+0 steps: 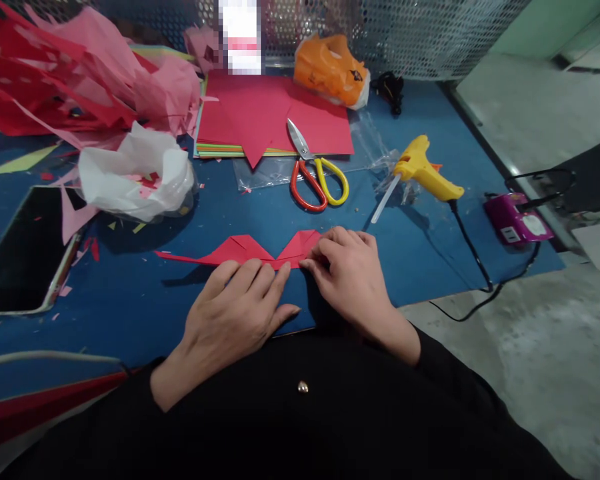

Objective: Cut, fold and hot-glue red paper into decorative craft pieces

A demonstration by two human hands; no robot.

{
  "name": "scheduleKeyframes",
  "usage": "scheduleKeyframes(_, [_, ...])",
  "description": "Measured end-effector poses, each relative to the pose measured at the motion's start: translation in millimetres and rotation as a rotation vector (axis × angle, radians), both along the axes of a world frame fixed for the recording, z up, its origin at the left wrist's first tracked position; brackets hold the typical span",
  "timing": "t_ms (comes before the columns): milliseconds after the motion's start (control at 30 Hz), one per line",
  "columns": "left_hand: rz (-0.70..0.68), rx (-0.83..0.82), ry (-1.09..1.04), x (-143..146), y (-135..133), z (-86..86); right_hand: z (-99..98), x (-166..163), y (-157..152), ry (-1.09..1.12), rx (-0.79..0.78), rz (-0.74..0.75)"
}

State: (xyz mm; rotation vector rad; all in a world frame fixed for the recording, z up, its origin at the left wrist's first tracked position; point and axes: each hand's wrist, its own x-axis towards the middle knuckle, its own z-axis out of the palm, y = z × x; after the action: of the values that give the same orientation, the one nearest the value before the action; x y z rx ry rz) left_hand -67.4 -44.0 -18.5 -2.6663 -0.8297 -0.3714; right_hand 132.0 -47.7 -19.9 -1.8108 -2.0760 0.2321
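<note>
**Folded red paper pressed flat under two hands on a blue table**

At the far left, a flat phone with a black screen (23,250) is laid on the blue table top (420,253). Behind it, a loose heap of red and pink tissue paper offcuts (80,73) is piled. Just right of the phone, a crumpled white plastic bag (135,173) is seen with small red scraps in it.

Near the front edge, at the middle of the table, a folded red paper shape with two pointed wings (245,250) is spread flat. Its near edge is covered by the left hand (235,307), which is laid palm down with the fingers stretched out and held together; nothing is gripped by it. The right wing of the paper is touched by the right hand (347,273), whose fingers are bent with the tips set on the fold. Whether the edge is pinched against the thumb cannot be told.

Behind the paper, a stack of coloured sheets topped with red (275,113) is placed. Scissors with one red and one yellow handle (315,173) are laid closed just in front of it. An orange plastic bag (330,70) is set at the back. Further right, a yellow glue gun (425,173) is rested on the table, and a purple plug box (517,220) is found at the right edge.
</note>
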Motion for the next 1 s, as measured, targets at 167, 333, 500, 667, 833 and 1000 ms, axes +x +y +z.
scheduleKeyframes(167, [-0.005, 0.014, -0.008, -1, -1, -2.5, -3.3, 15, -2, 0.079, -0.004, -0.023])
scheduleKeyframes(333, [-0.002, 0.008, -0.013, -1, -1, -3.8, -6.1, 28, -4, 0.120, -0.016, -0.049])
scheduleKeyframes(500, [-0.004, -0.004, -0.019, -1, 0, -3.7, -9.0, 38, -5, 0.175, -0.006, -0.101])
scheduleKeyframes(667, [-0.007, -0.009, -0.038, -2, 0, -3.0, -10.9, 45, -7, 0.189, -0.008, -0.156])
scheduleKeyframes(833, [-0.005, -0.018, -0.044, -1, 0, -2.7, -12.0, 46, -8, 0.200, -0.014, -0.189])
scheduleKeyframes(1000, [0.006, -0.028, -0.048, -2, 1, -3.2, -12.9, 51, -9, 0.211, -0.004, -0.208])
